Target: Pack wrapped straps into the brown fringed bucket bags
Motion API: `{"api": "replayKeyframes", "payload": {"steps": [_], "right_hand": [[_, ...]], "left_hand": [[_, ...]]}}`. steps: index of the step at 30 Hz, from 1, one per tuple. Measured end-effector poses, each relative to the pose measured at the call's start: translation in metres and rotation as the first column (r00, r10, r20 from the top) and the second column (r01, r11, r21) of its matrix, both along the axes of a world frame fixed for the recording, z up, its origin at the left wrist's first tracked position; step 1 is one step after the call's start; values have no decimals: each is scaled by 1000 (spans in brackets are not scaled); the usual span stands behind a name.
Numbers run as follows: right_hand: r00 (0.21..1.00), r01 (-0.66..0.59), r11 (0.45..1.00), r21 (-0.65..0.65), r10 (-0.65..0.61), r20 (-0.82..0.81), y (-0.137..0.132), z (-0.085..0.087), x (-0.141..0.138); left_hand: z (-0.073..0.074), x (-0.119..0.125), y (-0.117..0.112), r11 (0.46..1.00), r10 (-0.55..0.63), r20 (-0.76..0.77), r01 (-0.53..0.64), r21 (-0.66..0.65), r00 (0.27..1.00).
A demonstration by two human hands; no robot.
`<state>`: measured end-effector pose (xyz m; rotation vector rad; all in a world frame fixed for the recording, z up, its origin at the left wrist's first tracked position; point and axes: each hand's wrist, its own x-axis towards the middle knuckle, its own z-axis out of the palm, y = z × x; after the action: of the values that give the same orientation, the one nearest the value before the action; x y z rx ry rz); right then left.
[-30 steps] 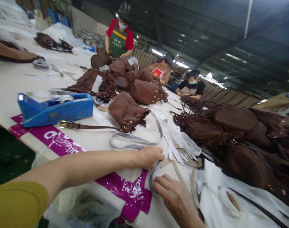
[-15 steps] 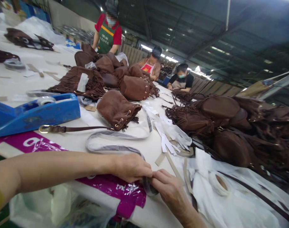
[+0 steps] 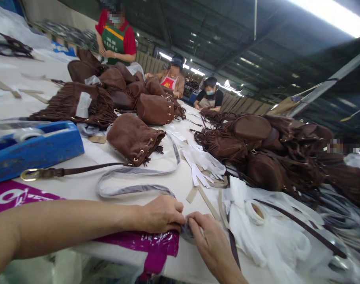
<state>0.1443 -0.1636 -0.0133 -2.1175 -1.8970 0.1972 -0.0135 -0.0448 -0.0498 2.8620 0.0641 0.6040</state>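
My left hand (image 3: 162, 214) is closed on a strap (image 3: 132, 191) wrapped in thin clear plastic, near the table's front edge. My right hand (image 3: 206, 232) pinches the wrapped strap's end just beside it, the fingertips of both hands almost meeting. From there the strap curves back in an S toward a brown suede drawstring bag (image 3: 129, 138) with gold eyelets. A bare brown strap with a gold buckle (image 3: 30, 174) lies left of that bag. My fingers partly hide the wrapped end.
A blue tape dispenser (image 3: 58, 144) stands at left. Piles of brown bags (image 3: 251, 132) lie at right and behind. Paper strips (image 3: 197, 169), a white roll (image 3: 256, 213) and purple plastic (image 3: 165, 248) are nearby. Several co-workers (image 3: 117, 39) work around the table.
My view has swung right, so the table's things sit further left. My hands stay close together at the strap's end, with the right fingers slightly more apart from the left.
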Motion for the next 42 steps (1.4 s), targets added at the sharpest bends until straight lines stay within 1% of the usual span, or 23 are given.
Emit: {"api": "replayKeyframes", "payload": {"steps": [1, 3, 5, 7, 8, 10, 12, 13, 15, 16, 18, 19, 21, 24, 26, 28, 31, 33, 34, 36, 38, 40, 42], "right_hand": [[997, 73, 996, -54, -75, -28, 3, 3, -4], [983, 183, 975, -123, -185, -10, 10, 8, -10], [973, 231, 966, -117, -225, 57, 15, 7, -13], [976, 209, 976, -69, -203, 75, 15, 3, -13], [986, 163, 986, -35, -162, 50, 14, 1, -12], [1000, 3, 999, 43, -2, -15, 9, -2, -7], [978, -201, 974, 104, 205, -36, 5, -1, -1], [956, -287, 951, 115, 292, -27, 5, 1, 1], [910, -415, 904, 101, 415, 13, 6, 6, 6], [887, -463, 883, 84, 461, 37, 7, 8, 7], [838, -545, 837, 48, 541, 77, 11, 11, 9], [811, -582, 813, 33, 577, 91, 12, 11, 10], [768, -637, 770, 44, 628, 124, 15, 7, 11], [721, -692, 706, 153, 664, 198, 15, -1, 12], [691, -722, 662, 201, 677, 254, 14, -3, 14], [653, -756, 623, 202, 690, 313, 14, -3, 15], [611, -787, 587, 191, 698, 373, 14, 1, 16], [623, -777, 600, 193, 688, 371, 13, 4, 14], [639, -763, 615, 197, 676, 366, 13, 5, 13], [684, -724, 655, 216, 639, 353, 10, 4, 10], [735, -670, 704, 234, 587, 340, 4, 0, 6], [785, -606, 753, 255, 517, 341, -5, -8, 1], [848, -505, 802, 318, 393, 356, -15, -19, -4]], "left_hand": [[1, 0, -1, 999, 7, -10, -7, 33, 1000], [1, 0, -2, 997, 21, -33, -18, 76, 999], [0, 1, -2, 996, 15, -47, -11, 87, 999], [-1, 1, -2, 999, -11, -44, 13, 42, 999], [-1, 1, -2, 1000, -20, -36, 20, -11, 999], [2, -1, 0, 988, -19, -25, 15, -152, 1000], [7, -5, 2, 964, 26, -49, -38, -264, 998], [11, -7, 4, 956, 53, -73, -72, -286, 996], [18, -12, 8, 960, 61, -107, -88, -265, 992], [21, -14, 11, 967, 40, -107, -66, -245, 993], [26, -15, 15, 973, -42, -85, 21, -230, 995], [27, -14, 17, 968, -77, -77, 55, -245, 994], [28, -9, 20, 950, -86, -91, 54, -309, 992], [24, 3, 22, 927, -89, -148, 28, -375, 985], [19, 11, 24, 910, -140, -143, 71, -408, 980], [16, 18, 25, 873, -200, -142, 111, -474, 969], [13, 24, 25, 793, -242, -210, 68, -606, 947], [15, 24, 23, 761, -238, -232, 33, -648, 943], [17, 23, 21, 764, -220, -227, 23, -645, 949], [20, 19, 16, 800, -160, -199, 9, -600, 967], [20, 16, 10, 851, -87, -166, -13, -525, 982], [17, 16, 3, 895, -17, -142, -48, -444, 990], [10, 17, -5, 923, 45, -129, -91, -375, 991]]}}
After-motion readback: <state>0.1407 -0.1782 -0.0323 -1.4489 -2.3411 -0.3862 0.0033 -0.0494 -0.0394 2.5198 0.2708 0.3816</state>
